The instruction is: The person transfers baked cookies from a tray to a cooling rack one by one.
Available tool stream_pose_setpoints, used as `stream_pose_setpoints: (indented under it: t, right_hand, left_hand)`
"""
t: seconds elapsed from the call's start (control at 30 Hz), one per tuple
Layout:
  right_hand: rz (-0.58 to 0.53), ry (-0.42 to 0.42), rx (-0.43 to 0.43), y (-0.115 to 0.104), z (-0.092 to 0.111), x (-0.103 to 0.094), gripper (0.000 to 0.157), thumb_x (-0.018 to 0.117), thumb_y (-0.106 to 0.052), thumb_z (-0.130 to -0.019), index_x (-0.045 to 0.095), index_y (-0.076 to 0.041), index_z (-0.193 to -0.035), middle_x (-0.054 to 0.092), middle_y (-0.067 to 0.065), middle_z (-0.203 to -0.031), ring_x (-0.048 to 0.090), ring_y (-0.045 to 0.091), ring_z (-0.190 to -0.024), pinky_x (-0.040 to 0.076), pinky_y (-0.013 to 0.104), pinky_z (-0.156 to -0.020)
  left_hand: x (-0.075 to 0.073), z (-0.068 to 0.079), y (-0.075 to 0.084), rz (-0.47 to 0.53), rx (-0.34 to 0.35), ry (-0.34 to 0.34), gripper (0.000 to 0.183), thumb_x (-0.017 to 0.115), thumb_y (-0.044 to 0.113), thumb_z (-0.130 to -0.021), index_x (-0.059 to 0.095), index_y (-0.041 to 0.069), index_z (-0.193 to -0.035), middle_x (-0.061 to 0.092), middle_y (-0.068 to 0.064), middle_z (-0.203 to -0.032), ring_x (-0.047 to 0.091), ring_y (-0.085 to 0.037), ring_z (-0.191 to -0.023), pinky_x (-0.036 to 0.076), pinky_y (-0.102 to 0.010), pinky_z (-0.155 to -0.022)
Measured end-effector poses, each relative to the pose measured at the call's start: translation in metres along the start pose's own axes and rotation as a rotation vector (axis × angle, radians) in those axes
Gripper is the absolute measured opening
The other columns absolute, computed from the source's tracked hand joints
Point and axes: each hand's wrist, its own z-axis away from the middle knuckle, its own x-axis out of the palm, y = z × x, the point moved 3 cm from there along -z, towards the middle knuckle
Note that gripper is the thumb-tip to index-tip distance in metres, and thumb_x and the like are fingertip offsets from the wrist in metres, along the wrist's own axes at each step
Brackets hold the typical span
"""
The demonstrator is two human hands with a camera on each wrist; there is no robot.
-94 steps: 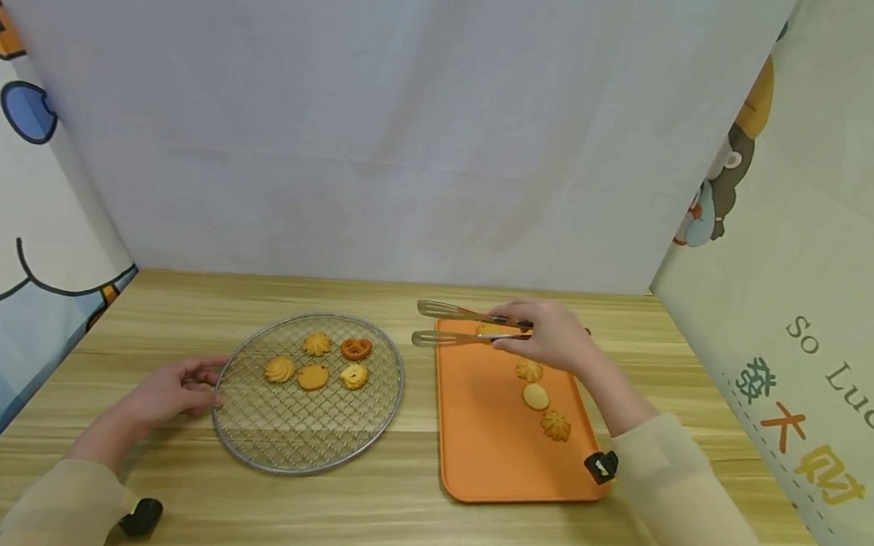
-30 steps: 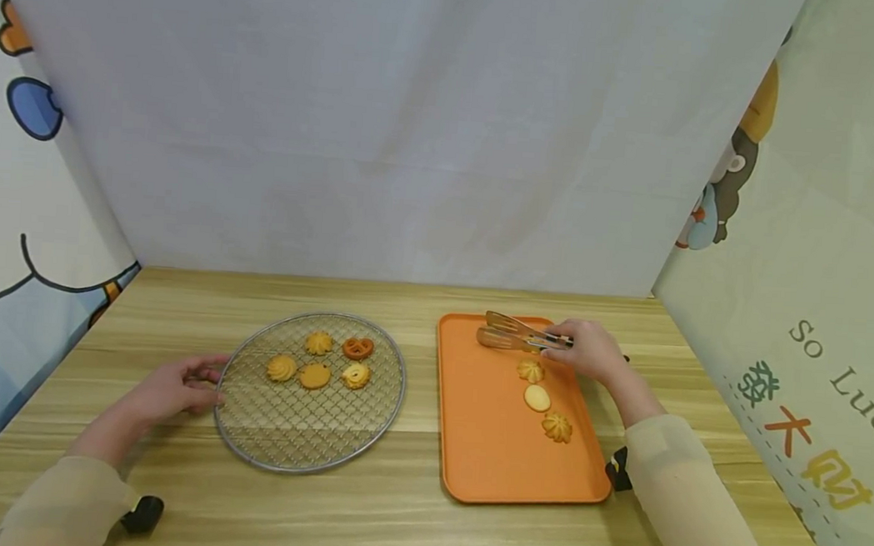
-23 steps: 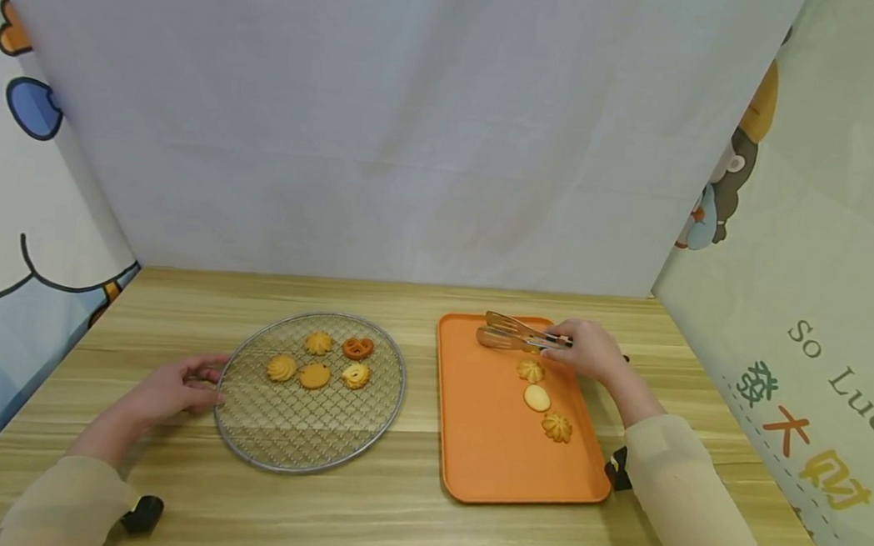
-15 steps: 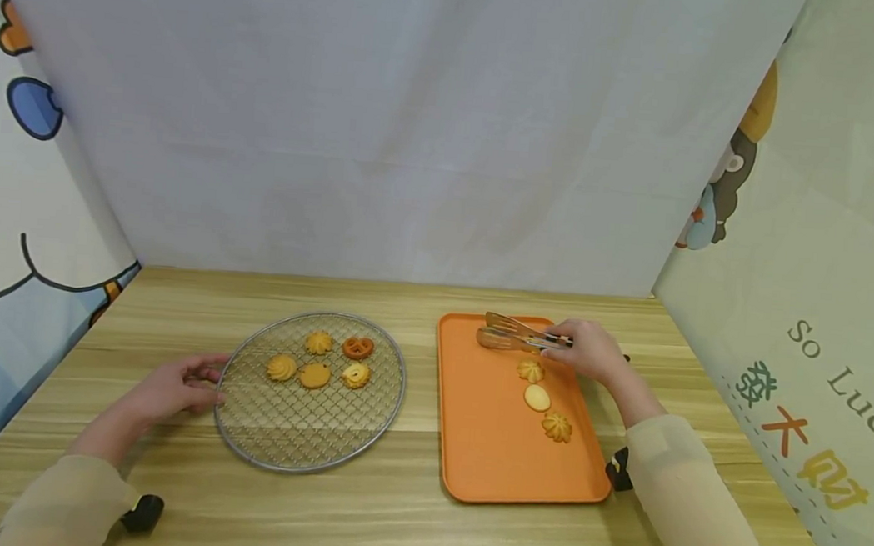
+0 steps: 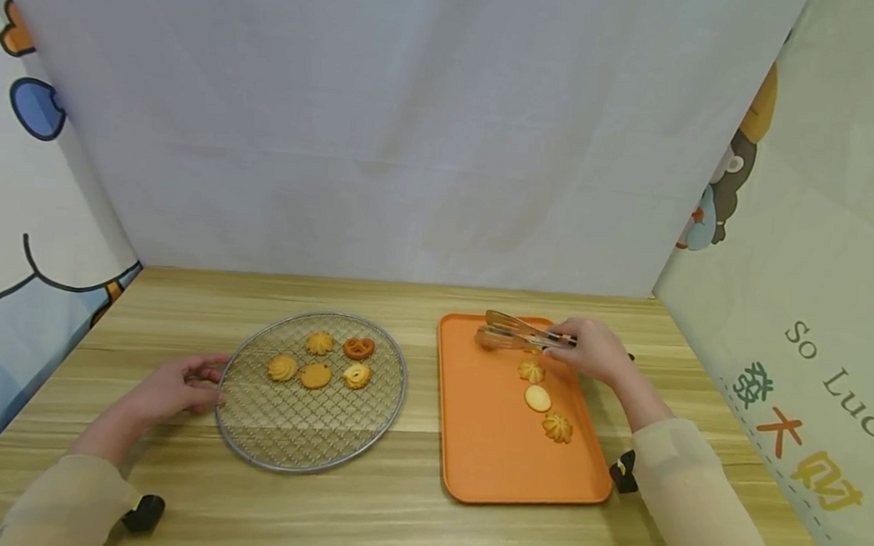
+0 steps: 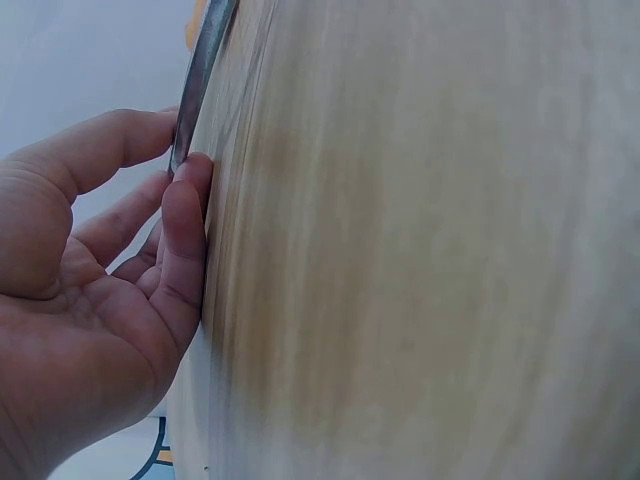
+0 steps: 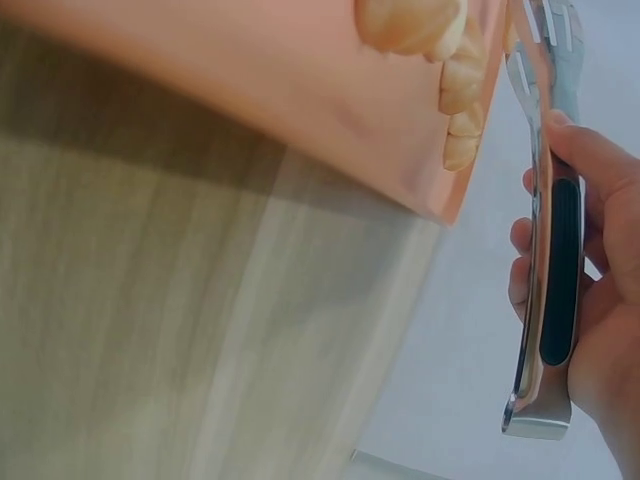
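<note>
My left hand (image 5: 175, 386) pinches the rim of a round wire mesh rack (image 5: 299, 432) between thumb and fingers; the left wrist view shows the metal rim (image 6: 195, 95) at the fingertips. Several cookies, among them a pretzel-shaped one (image 5: 359, 348) and a round one (image 5: 315, 376), lie on its far half. My right hand (image 5: 590, 349) grips metal food tongs (image 5: 527, 334) with dark handle grips. Their slotted ends are over the far part of an orange tray (image 5: 487, 443). Whether a cookie sits between them is unclear. Flower-shaped cookies (image 5: 558, 427) and a pale oval one (image 5: 538, 398) lie along the tray's right side.
Rack and tray stand apart on a wood-grain table (image 5: 370, 511). A pale cloth backdrop (image 5: 415, 138) rises behind the table, and printed panels (image 5: 822, 246) close in both sides.
Since the oldest frame, my right hand has moved right and slightly nearer, bringing the tongs over the tray and their ends closer together. My left hand and the rack stay put.
</note>
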Motion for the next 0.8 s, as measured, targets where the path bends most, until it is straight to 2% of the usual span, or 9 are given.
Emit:
stream_pose_setpoints:
  t: [0.33, 0.53, 0.77, 0.8]
  right_hand:
    - [0.0, 0.019, -0.051, -0.012, 0.001, -0.018, 0.041, 0.071, -0.025, -0.085, 0.065, -0.001, -0.119, 0.067, 0.016, -0.108, 0.061, 0.023, -0.085, 0.049, 0.041, -0.07]
    - [0.01, 0.028, -0.046, -0.019, 0.003, -0.026, 0.043, 0.07, -0.027, -0.086, 0.064, -0.004, -0.121, 0.065, 0.016, -0.113, 0.061, 0.026, -0.088, 0.049, 0.043, -0.072]
    - [-0.012, 0.051, -0.058, -0.032, 0.005, -0.036, 0.043, 0.07, -0.028, -0.085, 0.064, -0.005, -0.121, 0.064, 0.017, -0.118, 0.061, 0.033, -0.101, 0.049, 0.049, -0.081]
    - [-0.017, 0.057, -0.066, -0.034, 0.006, -0.037, 0.042, 0.071, -0.027, -0.085, 0.065, -0.005, -0.12, 0.064, 0.017, -0.117, 0.062, 0.032, -0.098, 0.049, 0.048, -0.079]
  left_hand:
    - [0.0, -0.001, 0.0, -0.016, 0.018, 0.008, 0.075, 0.07, 0.019, -0.085, 0.03, -0.007, -0.143, 0.048, -0.026, -0.123, 0.053, -0.01, -0.088, 0.049, -0.025, -0.068]
    - [-0.001, 0.001, 0.001, -0.026, 0.007, 0.012, 0.075, 0.07, 0.021, -0.084, 0.031, -0.005, -0.143, 0.047, -0.024, -0.123, 0.053, -0.012, -0.09, 0.049, -0.026, -0.068]
    - [0.0, 0.002, 0.004, -0.031, 0.011, 0.021, 0.075, 0.071, 0.02, -0.084, 0.032, -0.006, -0.143, 0.049, -0.026, -0.123, 0.053, -0.012, -0.089, 0.049, -0.025, -0.068]
    - [0.0, 0.002, 0.004, -0.032, 0.012, 0.022, 0.075, 0.071, 0.02, -0.084, 0.032, -0.006, -0.142, 0.049, -0.026, -0.123, 0.053, -0.012, -0.089, 0.049, -0.025, -0.068]
